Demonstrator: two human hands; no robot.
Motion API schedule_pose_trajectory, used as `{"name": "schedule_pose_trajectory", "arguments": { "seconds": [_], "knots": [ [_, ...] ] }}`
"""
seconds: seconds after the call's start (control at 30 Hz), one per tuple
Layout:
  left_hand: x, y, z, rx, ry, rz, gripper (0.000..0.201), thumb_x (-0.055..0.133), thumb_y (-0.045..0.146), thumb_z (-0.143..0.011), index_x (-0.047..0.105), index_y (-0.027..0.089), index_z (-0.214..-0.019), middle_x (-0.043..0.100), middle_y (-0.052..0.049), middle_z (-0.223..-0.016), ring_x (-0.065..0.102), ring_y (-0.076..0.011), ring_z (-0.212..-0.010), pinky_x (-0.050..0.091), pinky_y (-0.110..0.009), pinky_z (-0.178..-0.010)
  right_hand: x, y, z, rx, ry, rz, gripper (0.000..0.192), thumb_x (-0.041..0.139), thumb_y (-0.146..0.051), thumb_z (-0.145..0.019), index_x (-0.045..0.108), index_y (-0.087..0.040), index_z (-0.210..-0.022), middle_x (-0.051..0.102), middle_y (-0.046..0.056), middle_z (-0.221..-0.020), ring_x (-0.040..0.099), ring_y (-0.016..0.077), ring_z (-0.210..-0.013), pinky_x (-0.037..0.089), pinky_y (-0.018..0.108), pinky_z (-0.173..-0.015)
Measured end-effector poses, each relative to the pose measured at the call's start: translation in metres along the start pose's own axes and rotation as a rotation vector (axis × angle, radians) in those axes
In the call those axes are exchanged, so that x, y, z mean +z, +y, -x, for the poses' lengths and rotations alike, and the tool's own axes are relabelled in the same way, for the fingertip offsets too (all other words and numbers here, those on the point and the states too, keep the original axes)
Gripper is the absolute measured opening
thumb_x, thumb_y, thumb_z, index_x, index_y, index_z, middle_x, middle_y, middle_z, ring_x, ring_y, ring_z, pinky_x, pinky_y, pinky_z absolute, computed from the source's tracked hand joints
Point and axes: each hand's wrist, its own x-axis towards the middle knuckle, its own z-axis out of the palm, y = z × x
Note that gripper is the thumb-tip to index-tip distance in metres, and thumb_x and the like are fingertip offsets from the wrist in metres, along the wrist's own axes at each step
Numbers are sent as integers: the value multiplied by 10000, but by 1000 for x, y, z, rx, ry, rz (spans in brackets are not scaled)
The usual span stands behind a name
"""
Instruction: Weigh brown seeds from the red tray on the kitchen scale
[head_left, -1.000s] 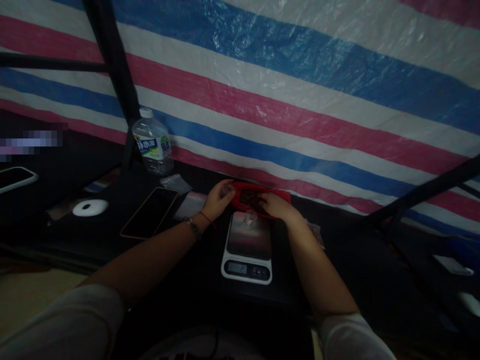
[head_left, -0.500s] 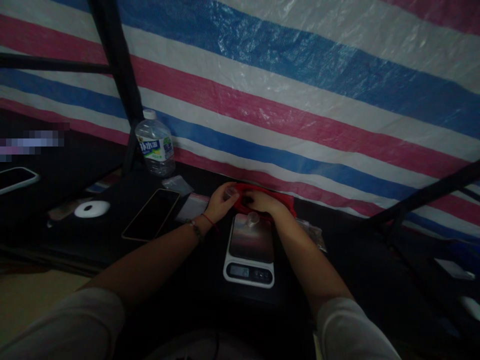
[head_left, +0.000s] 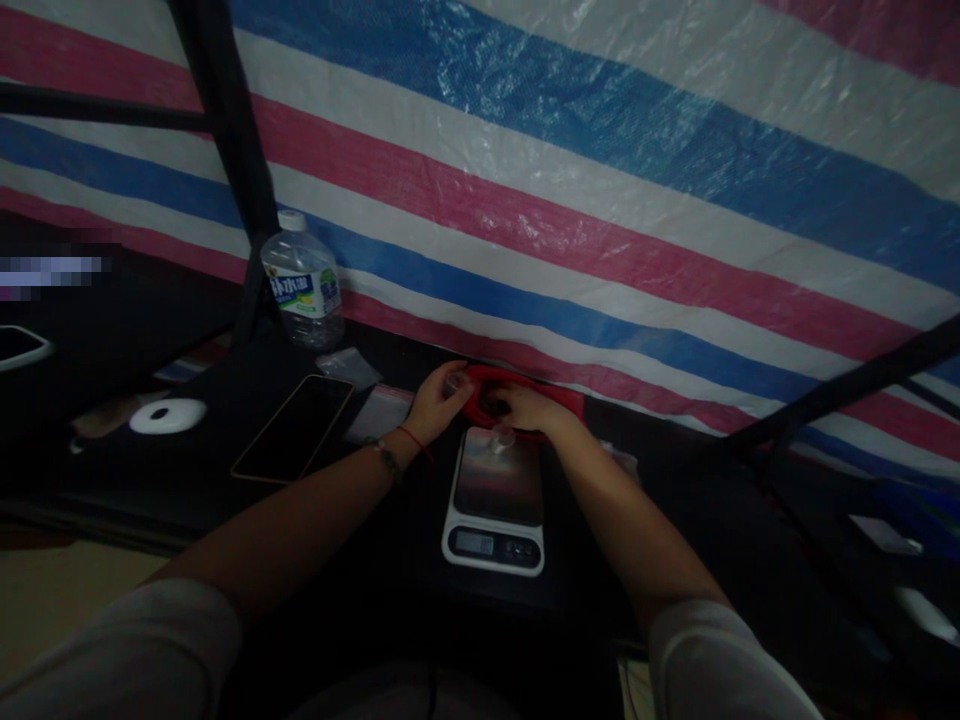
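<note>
My left hand (head_left: 436,408) is closed around a small clear plastic cup (head_left: 455,382) at the left edge of a red bag (head_left: 568,402). Inside the bag's opening, dark contents (head_left: 491,402) show dimly. My right hand (head_left: 529,410) reaches in from the right, its fingers bent together down at those contents; what they pinch is hidden. Just in front of the bag lies a white kitchen scale (head_left: 495,545) with a lit display. Another small clear cup (head_left: 501,438) stands at the far end of its platform, below my right hand.
To the left are a dark phone (head_left: 294,428), clear plastic bags (head_left: 380,412), a white oval case (head_left: 168,415) and a large clear bottle (head_left: 302,285). A small plastic packet (head_left: 621,458) lies right of my right forearm. Striped sheeting (head_left: 525,215) hangs behind, with a black frame post (head_left: 229,120).
The whole view has shifted slightly. My right fingers have moved a little within the bag's opening. The scale's display digits look different. My left hand keeps the cup.
</note>
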Motion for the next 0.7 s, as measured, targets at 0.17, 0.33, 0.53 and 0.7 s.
{"name": "schedule_pose_trajectory", "arguments": {
  "seconds": [0.17,0.33,0.53,0.7],
  "knots": [
    [-1,1,0,4,12,-17,455,591,412,-821,565,150,-1192,654,-103,-1091,604,-236,-1045,475,-402,-932,3,-1,-6,-8,-2,40,395,577,-47,-723,699,-197,-1067,713,78,-1062,652,215,-951,465,274,-859],
    [-6,8,-1,110,-69,-185,445,614,332,-777,557,158,-1182,623,-96,-1138,595,-229,-1035,478,-389,-930,3,1,-3,22,-19,77,364,583,-91,-760,691,-192,-1092,709,80,-1076,651,201,-956,456,250,-851],
    [-13,15,-3,233,-276,-305,212,588,168,-688,594,154,-899,608,-53,-899,598,-172,-818,514,-296,-745,6,1,-5,68,12,175,296,571,-82,-766,722,-170,-1005,723,85,-1020,650,199,-944,444,237,-835],
    [-16,25,-1,349,-506,-329,302,529,121,-681,630,169,-961,642,-51,-937,609,-179,-878,495,-299,-804,9,8,-1,62,101,105,260,559,-76,-789,733,-175,-955,730,69,-983,656,179,-887,443,229,-791]
  ]
}}
